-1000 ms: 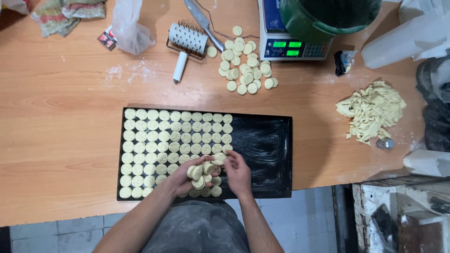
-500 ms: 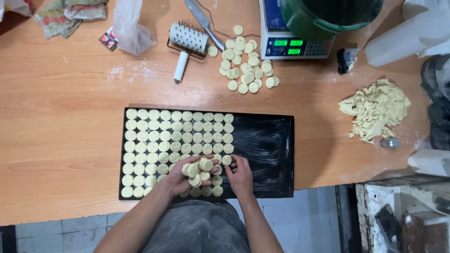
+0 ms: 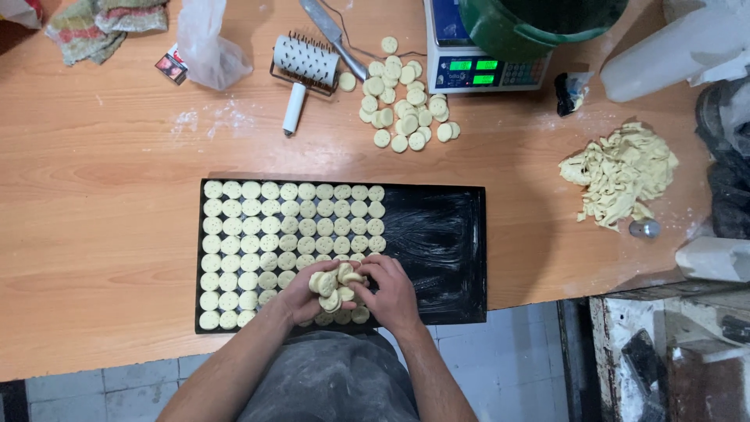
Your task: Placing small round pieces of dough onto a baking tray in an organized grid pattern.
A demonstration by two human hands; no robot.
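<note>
A black baking tray lies on the wooden table, its left part filled with rows of small round dough discs. My left hand holds a stack of dough discs over the tray's near edge. My right hand touches that stack from the right, fingers pinching a disc. The tray's right part is bare and streaked with grease.
Loose dough discs lie at the back by a spiked roller and a scale carrying a green bucket. Dough scraps are heaped at the right. A plastic bag and cloth sit back left.
Both hands have stayed at the tray's near edge; the right hand shifted slightly down and closer to the stack in the left hand.
</note>
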